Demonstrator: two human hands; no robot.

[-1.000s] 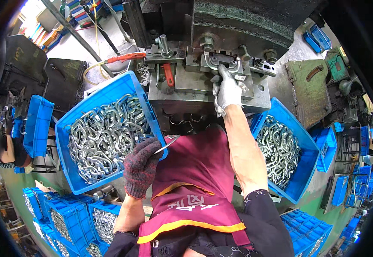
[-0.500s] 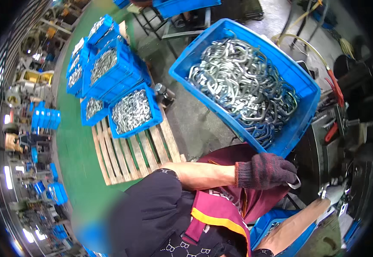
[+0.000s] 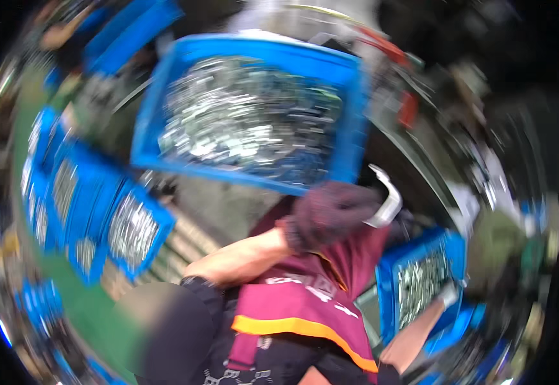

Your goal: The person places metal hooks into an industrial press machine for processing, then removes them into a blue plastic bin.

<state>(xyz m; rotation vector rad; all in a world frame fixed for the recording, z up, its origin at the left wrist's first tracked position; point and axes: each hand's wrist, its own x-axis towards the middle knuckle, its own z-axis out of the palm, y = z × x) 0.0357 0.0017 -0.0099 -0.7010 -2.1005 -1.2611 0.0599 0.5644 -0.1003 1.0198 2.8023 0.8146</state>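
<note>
My left hand [image 3: 331, 215], in a dark knitted glove, is closed around one end of a bent, silvery metal hook [image 3: 391, 200]. The hook sticks out past its fingers toward the right. Just beyond this hand stands a large blue bin [image 3: 359, 138], heaped with shiny bent metal pieces [image 3: 228, 122]. At the lower right, my right hand [image 3: 447, 294], in a pale glove, is at the inner right side of a smaller blue bin [image 3: 384, 301] that also contains metal pieces. Blur smears its fingers, so whether it holds anything is unclear.
Stacked blue crates [image 3: 93, 192] with metal pieces stand at the left, by a wooden pallet [image 3: 189, 240]. Another blue bin [image 3: 131, 35] is at the far left. Dark machinery [image 3: 517, 122] and a red-handled tool [image 3: 408, 110] are at the right.
The whole view has swung round and blurred. My right hand has moved from the machine at the right to the smaller bin. My left hand still holds the metal hook, which shows more now.
</note>
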